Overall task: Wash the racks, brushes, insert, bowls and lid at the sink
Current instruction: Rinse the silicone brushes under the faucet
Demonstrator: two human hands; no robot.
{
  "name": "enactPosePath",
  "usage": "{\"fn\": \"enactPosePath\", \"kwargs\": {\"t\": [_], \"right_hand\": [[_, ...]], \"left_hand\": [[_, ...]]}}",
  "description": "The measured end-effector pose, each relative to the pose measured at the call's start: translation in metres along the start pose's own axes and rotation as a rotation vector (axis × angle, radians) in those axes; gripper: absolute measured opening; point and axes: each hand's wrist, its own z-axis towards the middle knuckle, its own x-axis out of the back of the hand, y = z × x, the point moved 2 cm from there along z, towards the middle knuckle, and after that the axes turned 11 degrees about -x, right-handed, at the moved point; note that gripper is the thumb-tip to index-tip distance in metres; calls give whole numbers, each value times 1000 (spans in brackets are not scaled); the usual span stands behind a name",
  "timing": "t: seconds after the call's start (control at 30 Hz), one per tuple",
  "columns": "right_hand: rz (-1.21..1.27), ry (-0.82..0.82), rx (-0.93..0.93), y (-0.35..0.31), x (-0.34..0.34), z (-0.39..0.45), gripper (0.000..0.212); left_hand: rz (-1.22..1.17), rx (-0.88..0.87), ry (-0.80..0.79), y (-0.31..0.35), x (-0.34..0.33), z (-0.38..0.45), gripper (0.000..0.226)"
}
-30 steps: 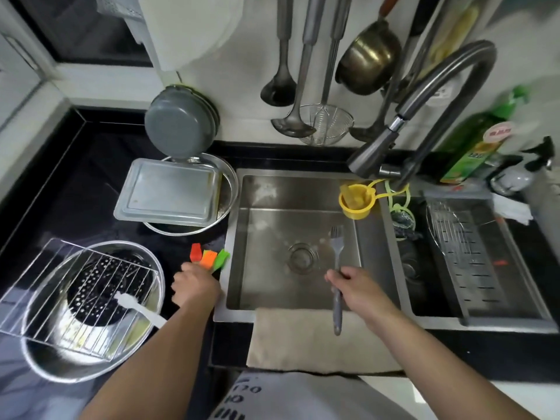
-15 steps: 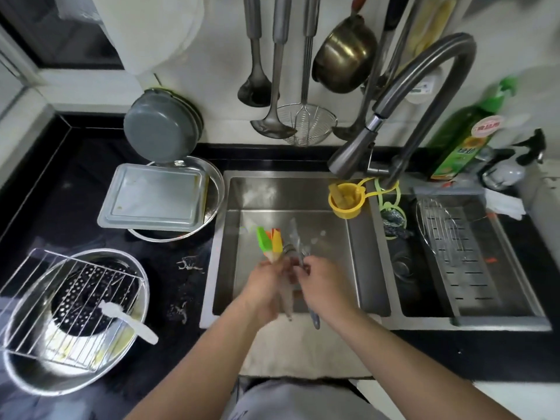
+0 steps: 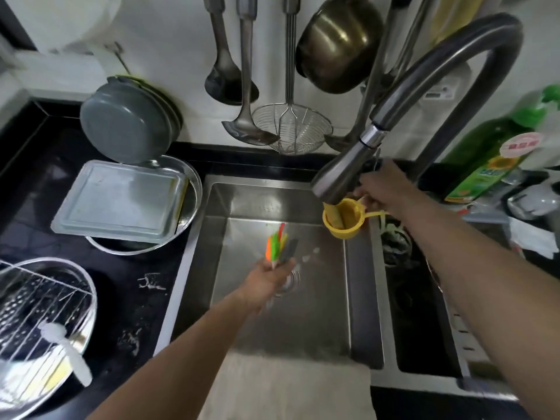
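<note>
- Though the green bottle (image 3: 488, 159) at the right of the sink (image 3: 357, 298) carries a sunflower picture and a round white-and-red sticker, its writing is too blurred to read.
- Left hand (image 3: 266, 280) grips a bunch of brushes (image 3: 277, 244) with orange, green and red heads plus a grey utensil, held over the sink basin near the drain; motion blur hides the details.
- Right hand (image 3: 383, 189) reaches behind the faucet head (image 3: 339, 174) at its base, fingers curled; what it holds there I cannot tell.
- Half a second ago both hands met over the basin with the brushes between them; since then the right one has gone up to the faucet, and the left alone keeps the bunch.
- Yellow cup (image 3: 344, 221) hangs on the basin's right wall.
- On the dark surface (image 3: 145, 268) left of the sink, a wire rack (image 3: 36, 310) lies over a steel bowl (image 3: 88, 286) with a white brush (image 3: 68, 350) on top.
- Farther back, a grey rectangular lid (image 3: 121, 201) rests across another steel bowl (image 3: 194, 183).
</note>
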Motion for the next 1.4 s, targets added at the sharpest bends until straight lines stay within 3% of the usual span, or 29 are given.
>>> {"fn": "enactPosePath", "kwargs": {"t": [0.07,0.13,0.2,0.33,0.4,0.47,0.53,0.6,0.63,0.77,0.83,0.9,1.07,1.2,1.3,1.4], "right_hand": [[-102,-4,15,-8,-13,17,32],[-252,-95,61,-8,-36,8,21],[-135,-243,65,-1,-55,-14,10],[165,9,30,34,-44,-55,20],[220,0,-14,61,-33,-86,21],[189,-28,-36,82,-31,-115,18],[190,-56,-63,92,-39,-130,16],[177,-111,-76,93,-51,-146,15],[171,-136,-65,91,-55,-154,16],[331,-10,131,59,-38,-184,15],[417,43,287,32,-18,-188,28],[454,-43,391,7,-7,-184,38],[587,-260,511,-31,1,-165,30],[332,-161,539,-24,2,-152,28],[65,-55,479,-10,-10,-145,34],[-12,-78,475,0,-25,-140,38]], "left_hand": [[104,-46,5,-3,-1,7,48],[221,-88,23,-8,-1,13,26],[268,-110,77,-10,-2,15,6],[246,-124,162,-1,-2,22,7],[189,-104,138,9,-2,25,17],[263,-197,167,7,2,30,31],[330,-249,181,-5,6,26,23],[326,-245,161,-10,8,9,46],[354,-241,156,-9,10,1,46],[516,-106,104,-15,26,-11,34],[585,-102,100,-9,31,-7,35],[622,-84,82,-2,31,-1,29],[575,-124,95,8,23,1,21],[458,-87,132,12,24,1,7],[369,-48,150,4,24,2,9],[320,-33,128,-1,20,-1,6]]}}
